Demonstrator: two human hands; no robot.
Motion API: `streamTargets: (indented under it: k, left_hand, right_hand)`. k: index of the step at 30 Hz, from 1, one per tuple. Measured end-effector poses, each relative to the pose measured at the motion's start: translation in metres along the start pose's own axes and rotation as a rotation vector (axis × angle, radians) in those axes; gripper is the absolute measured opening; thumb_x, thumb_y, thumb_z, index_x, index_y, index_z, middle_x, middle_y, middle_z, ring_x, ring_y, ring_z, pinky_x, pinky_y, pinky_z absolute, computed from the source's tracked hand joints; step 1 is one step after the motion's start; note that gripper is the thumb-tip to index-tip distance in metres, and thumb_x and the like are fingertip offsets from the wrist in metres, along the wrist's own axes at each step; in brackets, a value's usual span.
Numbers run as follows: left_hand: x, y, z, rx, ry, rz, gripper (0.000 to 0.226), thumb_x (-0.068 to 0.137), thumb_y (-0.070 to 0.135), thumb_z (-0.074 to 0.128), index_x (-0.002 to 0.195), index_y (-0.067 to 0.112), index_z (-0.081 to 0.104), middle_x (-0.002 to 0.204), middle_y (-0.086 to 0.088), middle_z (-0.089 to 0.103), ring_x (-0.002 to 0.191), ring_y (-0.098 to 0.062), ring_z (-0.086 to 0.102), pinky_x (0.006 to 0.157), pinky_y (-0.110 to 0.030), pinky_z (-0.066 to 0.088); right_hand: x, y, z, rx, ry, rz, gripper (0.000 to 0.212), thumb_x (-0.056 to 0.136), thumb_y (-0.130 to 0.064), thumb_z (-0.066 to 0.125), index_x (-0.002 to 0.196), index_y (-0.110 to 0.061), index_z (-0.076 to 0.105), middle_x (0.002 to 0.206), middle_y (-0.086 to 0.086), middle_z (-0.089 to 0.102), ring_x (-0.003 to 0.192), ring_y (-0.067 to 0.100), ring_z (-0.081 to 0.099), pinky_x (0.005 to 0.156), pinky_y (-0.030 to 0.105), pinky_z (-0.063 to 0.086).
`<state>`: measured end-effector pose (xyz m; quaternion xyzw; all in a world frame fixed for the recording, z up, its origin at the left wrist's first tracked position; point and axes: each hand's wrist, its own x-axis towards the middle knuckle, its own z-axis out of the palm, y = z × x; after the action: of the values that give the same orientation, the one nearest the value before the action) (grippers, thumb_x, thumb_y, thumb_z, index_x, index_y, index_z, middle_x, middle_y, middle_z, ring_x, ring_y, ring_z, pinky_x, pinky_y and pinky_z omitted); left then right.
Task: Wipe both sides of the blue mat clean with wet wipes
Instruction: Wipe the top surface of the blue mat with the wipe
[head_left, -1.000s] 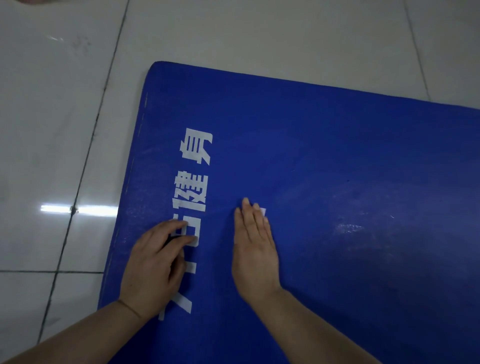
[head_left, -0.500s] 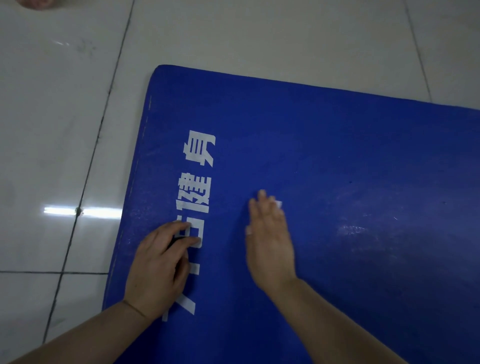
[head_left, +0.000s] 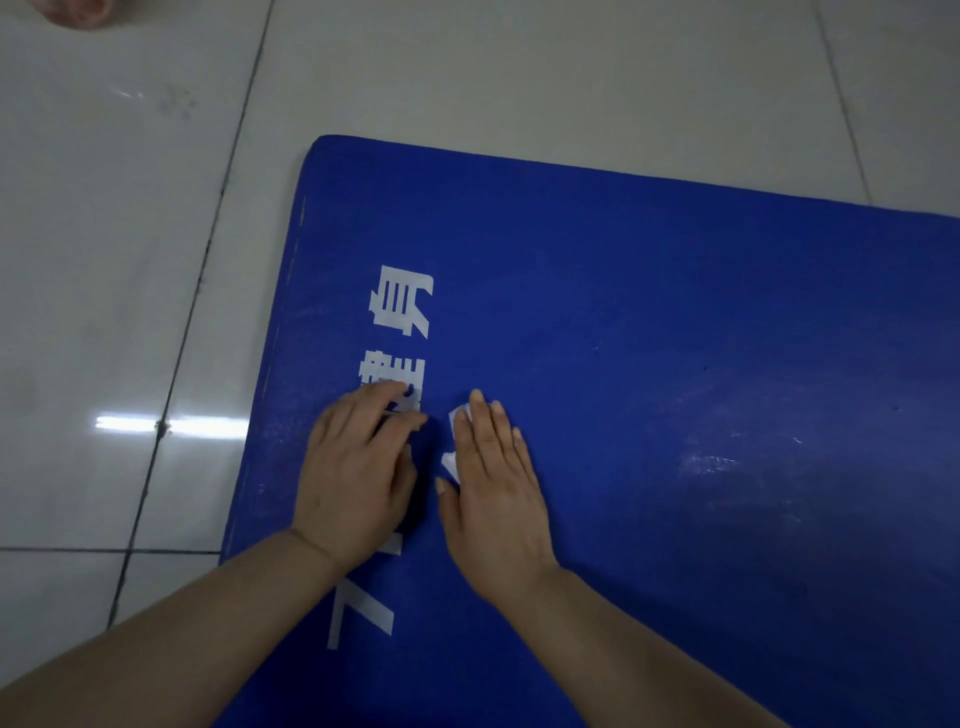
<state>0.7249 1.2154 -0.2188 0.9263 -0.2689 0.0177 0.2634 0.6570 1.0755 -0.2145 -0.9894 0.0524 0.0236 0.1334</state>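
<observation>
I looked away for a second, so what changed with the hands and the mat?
The right hand, flat on the wet wipe, slid it left toward the white lettering. The left hand crept forward over the lettering. The blue mat stayed flat on the floor.

Pale glossy floor tiles (head_left: 519, 78) fill the top and left of the view, split by dark grout lines (head_left: 218, 208). Where two of those lines cross, at the left, a bright strip of light glare (head_left: 171, 425) sits right over the junction, stretching out to either side of it. Well above that crossing, a faint patch of smudges (head_left: 176, 101) marks the tile. In the far top-left corner a pinkish object (head_left: 78, 9) is cut off by the edge, too blurred to identify.
</observation>
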Motion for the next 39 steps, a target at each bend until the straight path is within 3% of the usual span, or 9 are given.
streamTargets:
  k: [5, 10, 13, 16, 19, 23, 29, 35, 39]
  left_hand:
    - [0.0, -0.004, 0.008, 0.049, -0.062, 0.021, 0.039, 0.083, 0.016, 0.039, 0.114, 0.009, 0.062, 0.127, -0.012, 0.054, 0.118, -0.027, 0.05, 0.11, -0.05, 0.031]
    - [0.003, -0.002, 0.006, 0.032, -0.059, 0.019, 0.037, 0.084, 0.017, 0.039, 0.113, 0.011, 0.061, 0.127, -0.01, 0.055, 0.117, -0.027, 0.05, 0.109, -0.048, 0.031]
    - [0.002, -0.003, 0.006, 0.038, -0.064, 0.026, 0.038, 0.083, 0.016, 0.04, 0.113, 0.011, 0.062, 0.127, -0.011, 0.055, 0.118, -0.027, 0.05, 0.109, -0.049, 0.031]
    - [0.003, -0.004, 0.005, 0.037, -0.08, 0.026, 0.038, 0.082, 0.016, 0.04, 0.114, 0.012, 0.062, 0.128, -0.011, 0.055, 0.12, -0.026, 0.049, 0.109, -0.049, 0.031]
    - [0.003, -0.004, 0.004, 0.04, -0.087, 0.028, 0.039, 0.082, 0.016, 0.04, 0.113, 0.011, 0.063, 0.128, -0.011, 0.055, 0.121, -0.026, 0.049, 0.109, -0.049, 0.03]
    - [0.003, -0.003, 0.004, 0.046, -0.085, 0.022, 0.039, 0.083, 0.017, 0.039, 0.114, 0.011, 0.063, 0.128, -0.01, 0.055, 0.12, -0.026, 0.049, 0.11, -0.047, 0.029]
    - [0.002, -0.002, 0.004, 0.04, -0.069, 0.033, 0.039, 0.083, 0.017, 0.039, 0.115, 0.012, 0.061, 0.128, -0.01, 0.054, 0.12, -0.024, 0.048, 0.11, -0.046, 0.029]
    - [0.002, -0.003, 0.006, 0.049, -0.059, 0.038, 0.038, 0.083, 0.016, 0.039, 0.114, 0.01, 0.061, 0.128, -0.012, 0.055, 0.12, -0.026, 0.048, 0.109, -0.048, 0.029]
    - [0.002, -0.004, 0.006, 0.053, -0.062, 0.037, 0.038, 0.084, 0.016, 0.04, 0.115, 0.011, 0.062, 0.128, -0.012, 0.055, 0.122, -0.025, 0.047, 0.111, -0.047, 0.028]
  right_hand:
    - [0.012, 0.035, 0.0, -0.095, -0.011, 0.04, 0.075, 0.072, -0.001, 0.072, 0.14, -0.002, 0.04, 0.147, 0.016, 0.039, 0.135, 0.03, 0.039, 0.11, 0.044, 0.028]
    - [0.039, 0.088, -0.022, -0.07, 0.052, 0.385, 0.05, 0.102, -0.01, 0.029, 0.15, -0.003, 0.018, 0.159, 0.011, 0.007, 0.147, 0.024, 0.007, 0.12, 0.034, 0.004]
    - [0.053, 0.061, -0.014, -0.063, 0.102, 0.291, 0.048, 0.103, -0.019, 0.023, 0.149, -0.003, 0.021, 0.158, 0.014, 0.012, 0.146, 0.027, 0.013, 0.117, 0.036, 0.006]
    - [0.058, 0.019, 0.001, -0.024, 0.088, 0.093, 0.051, 0.094, -0.014, 0.052, 0.142, -0.002, 0.039, 0.151, 0.017, 0.033, 0.139, 0.032, 0.033, 0.112, 0.041, 0.022]
    - [0.057, 0.007, 0.001, 0.014, 0.046, 0.028, 0.066, 0.08, -0.006, 0.068, 0.141, -0.002, 0.042, 0.15, 0.016, 0.034, 0.139, 0.03, 0.032, 0.112, 0.043, 0.021]
    - [0.053, 0.043, -0.012, -0.038, 0.013, 0.133, 0.063, 0.093, -0.001, 0.048, 0.15, -0.007, 0.02, 0.159, 0.009, 0.008, 0.146, 0.023, 0.006, 0.115, 0.034, -0.003]
    - [0.046, 0.091, -0.03, 0.017, 0.105, 0.44, 0.049, 0.103, -0.016, 0.02, 0.15, -0.006, 0.017, 0.16, 0.008, 0.004, 0.147, 0.021, 0.002, 0.118, 0.029, -0.004]
    - [0.061, 0.027, -0.003, 0.006, 0.081, 0.173, 0.059, 0.084, -0.005, 0.066, 0.138, 0.002, 0.043, 0.149, 0.019, 0.036, 0.136, 0.033, 0.037, 0.111, 0.043, 0.021]
    - [0.066, 0.015, -0.001, 0.001, 0.024, 0.048, 0.067, 0.084, -0.007, 0.065, 0.143, -0.002, 0.036, 0.154, 0.015, 0.027, 0.142, 0.028, 0.027, 0.113, 0.04, 0.011]
